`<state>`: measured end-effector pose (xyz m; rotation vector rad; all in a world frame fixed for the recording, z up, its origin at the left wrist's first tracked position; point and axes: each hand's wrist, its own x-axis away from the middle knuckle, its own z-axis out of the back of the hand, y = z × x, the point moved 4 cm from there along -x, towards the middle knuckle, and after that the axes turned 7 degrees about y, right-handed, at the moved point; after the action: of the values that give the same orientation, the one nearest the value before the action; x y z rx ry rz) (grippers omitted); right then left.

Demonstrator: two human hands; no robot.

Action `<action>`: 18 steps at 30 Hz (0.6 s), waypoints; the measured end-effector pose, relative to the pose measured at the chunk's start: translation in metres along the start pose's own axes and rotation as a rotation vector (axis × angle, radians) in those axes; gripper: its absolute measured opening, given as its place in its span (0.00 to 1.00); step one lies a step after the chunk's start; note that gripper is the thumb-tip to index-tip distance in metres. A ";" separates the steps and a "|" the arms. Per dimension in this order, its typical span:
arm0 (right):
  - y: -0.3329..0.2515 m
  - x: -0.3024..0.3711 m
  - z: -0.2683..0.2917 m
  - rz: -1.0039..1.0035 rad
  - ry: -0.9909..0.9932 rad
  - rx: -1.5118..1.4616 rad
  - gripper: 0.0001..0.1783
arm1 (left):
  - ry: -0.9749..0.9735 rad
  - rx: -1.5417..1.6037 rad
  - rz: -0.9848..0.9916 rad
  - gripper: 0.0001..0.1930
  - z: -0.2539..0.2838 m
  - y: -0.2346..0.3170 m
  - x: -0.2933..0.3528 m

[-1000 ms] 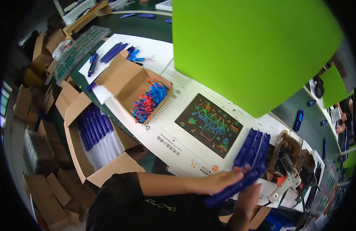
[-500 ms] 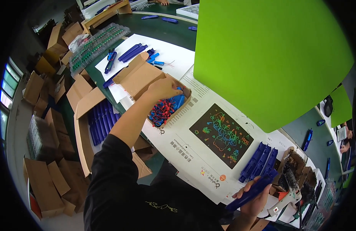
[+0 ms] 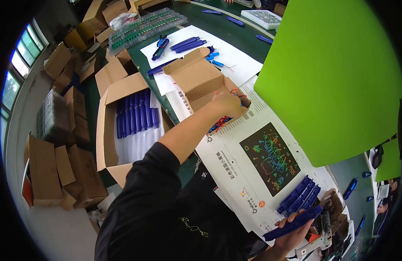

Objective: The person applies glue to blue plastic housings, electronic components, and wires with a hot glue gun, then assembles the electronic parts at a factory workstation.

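Observation:
My left hand (image 3: 230, 105) reaches into a small open cardboard box (image 3: 204, 89) on the table. Its fingers are curled and mostly hidden among the contents; what they grip I cannot make out. Red-and-blue wired parts (image 3: 219, 125) show in the box beside my wrist. Close to the table's near edge, my right hand (image 3: 295, 237) is closed around a dark blue plastic half-shell (image 3: 292, 223), held tilted. Several similar blue shells (image 3: 299, 195) lie side by side just beyond it. Right of that hand is a glue gun (image 3: 315, 245), partly cut off from view by other things.
A large green panel (image 3: 333, 82) stands at the right. On the left, an open carton (image 3: 106, 126) holds several blue shells. Clear trays of green circuit boards (image 3: 144, 30) lie at the back left. Printed cardboard (image 3: 235, 152) covers the near tabletop.
The whole view has shifted, so the table sits further right. My left hand has dipped deeper into the box, its fingers more bent. My right hand still holds the shell.

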<state>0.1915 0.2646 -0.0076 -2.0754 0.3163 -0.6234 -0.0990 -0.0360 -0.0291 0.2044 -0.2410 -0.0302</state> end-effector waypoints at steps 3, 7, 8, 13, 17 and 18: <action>0.009 -0.002 -0.018 -0.064 -0.119 -0.038 0.28 | 0.156 0.103 0.081 0.31 -0.006 -0.005 0.001; 0.020 0.006 -0.046 -0.118 -0.198 -0.057 0.29 | 0.187 0.313 0.102 0.33 0.006 -0.012 0.005; 0.023 0.007 -0.048 -0.113 -0.242 -0.058 0.29 | 0.217 0.312 0.129 0.32 0.003 -0.014 0.002; 0.019 0.018 -0.025 -0.127 -0.224 -0.036 0.29 | 0.115 0.226 0.189 0.21 -0.007 -0.057 -0.027; 0.013 0.009 0.025 -0.101 -0.051 -0.052 0.29 | 0.136 0.376 0.016 0.15 0.005 -0.063 -0.010; 0.011 0.008 0.028 -0.110 -0.053 -0.078 0.28 | 0.129 0.372 0.007 0.15 0.012 -0.059 -0.009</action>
<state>0.2138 0.2751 -0.0270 -2.1917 0.1997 -0.6293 -0.1107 -0.0952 -0.0319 0.5738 -0.1169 0.0354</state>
